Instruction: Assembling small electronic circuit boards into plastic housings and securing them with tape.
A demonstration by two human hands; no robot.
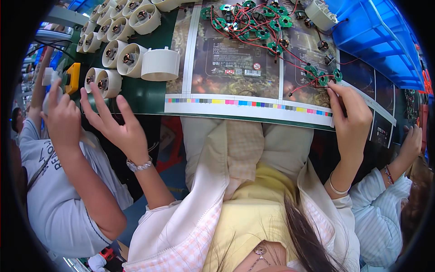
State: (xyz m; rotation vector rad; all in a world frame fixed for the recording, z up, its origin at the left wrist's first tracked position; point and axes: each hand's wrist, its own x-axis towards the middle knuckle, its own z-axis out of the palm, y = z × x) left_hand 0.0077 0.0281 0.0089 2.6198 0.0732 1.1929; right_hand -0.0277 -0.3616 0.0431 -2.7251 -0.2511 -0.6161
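Note:
My left hand hovers at the table's near edge with its fingers spread, holding nothing. Closest to it is a white plastic cylinder, open at one end, with a small motor visible inside. At the right, the thumb and forefinger of my right hand pinch at the edge of a small round green circuit board with red wires. The exact grip point is partly hidden by the fingertips. Another green board lies just beyond those fingertips.
Rows of white cylinders fill the far left. A tangle of wired boards lies on the printed sheet. A blue bin stands far right, a yellow object at left. Co-workers' arms are on both sides.

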